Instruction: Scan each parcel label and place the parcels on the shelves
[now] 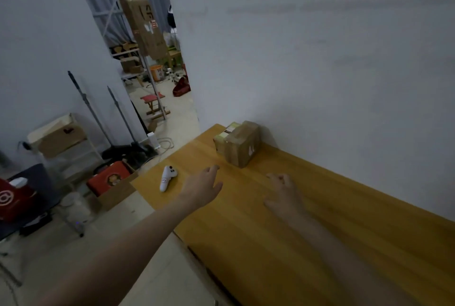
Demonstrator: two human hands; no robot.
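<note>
**Here: one parcel at the far end of the table, both hands short of it**

Squarely on the wooden table, against the white wall: a small brown cardboard parcel, taped, with a pale label on its far top edge. Just nearer than the parcel and to its left, the left hand, reaching over the table with fingers straight and loosely spread, holding nothing, fingertips close to the parcel but apart from it. Nearer than the parcel and slightly to its right, the right hand, fingers loosely curled, empty, low over the tabletop; touching the wood or not, cannot tell. Left of the parcel, past the left hand, a white handheld scanner lying flat near the table's edge, untouched. Farther left of the parcel, down on the floor: an open carton with a red box inside, a pale wire shelf rack carrying a cardboard box, and two dark stand poles leaning by the wall. Beyond the parcel, through the gap in the wall, a tall cardboard carton, blurred.
</note>
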